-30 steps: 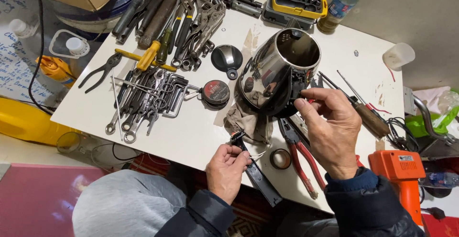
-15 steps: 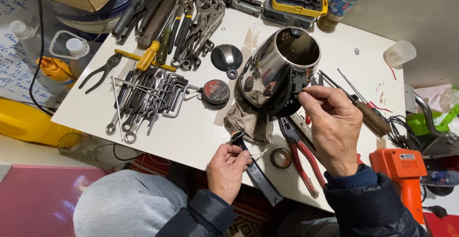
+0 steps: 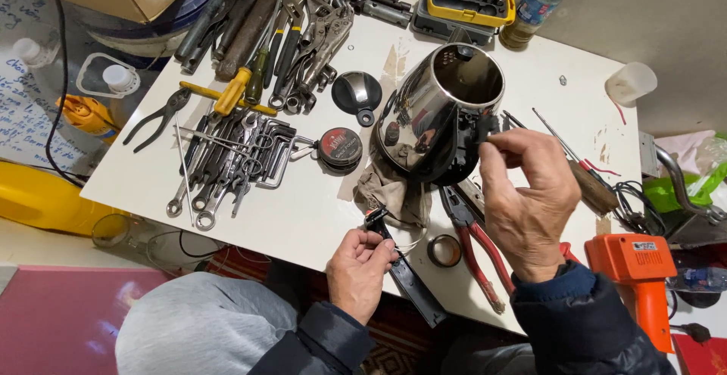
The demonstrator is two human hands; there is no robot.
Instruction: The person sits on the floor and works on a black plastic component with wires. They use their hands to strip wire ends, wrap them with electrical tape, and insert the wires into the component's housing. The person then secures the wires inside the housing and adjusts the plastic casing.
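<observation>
Fingers (image 3: 496,142) of the right hand (image 3: 530,201) pinch a small black part at the side of the shiny steel kettle body (image 3: 443,114), tilted on a grey rag (image 3: 390,193) mid-table. The left hand (image 3: 360,269) grips a long black plastic handle piece (image 3: 409,280) near the white table (image 3: 303,216) edge, beside red-handled pliers (image 3: 477,246).

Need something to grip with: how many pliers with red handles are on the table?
1: the red-handled pliers lie near the table's front edge, just left of the right hand. Others may hide in the tool pile.
</observation>
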